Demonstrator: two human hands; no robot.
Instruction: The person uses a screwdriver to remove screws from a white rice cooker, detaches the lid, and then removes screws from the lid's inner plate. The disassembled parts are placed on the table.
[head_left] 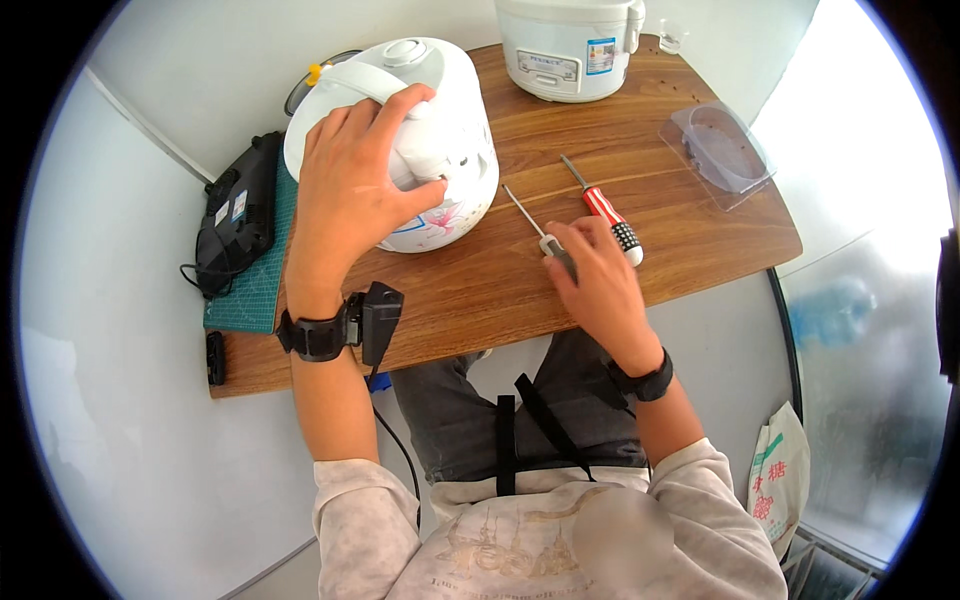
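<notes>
My left hand lies spread over the side of a small white rice cooker with a flower print, gripping it on the wooden table. My right hand rests on the table with its fingers around the grey handle of a thin-shafted screwdriver. A second screwdriver with a red and white striped handle lies just beyond that hand, its black end by my fingertips.
A larger white rice cooker stands at the table's far edge. A clear plastic tray sits at the right end. A green cutting mat and a black device lie at the left. A printed bag sits on the floor.
</notes>
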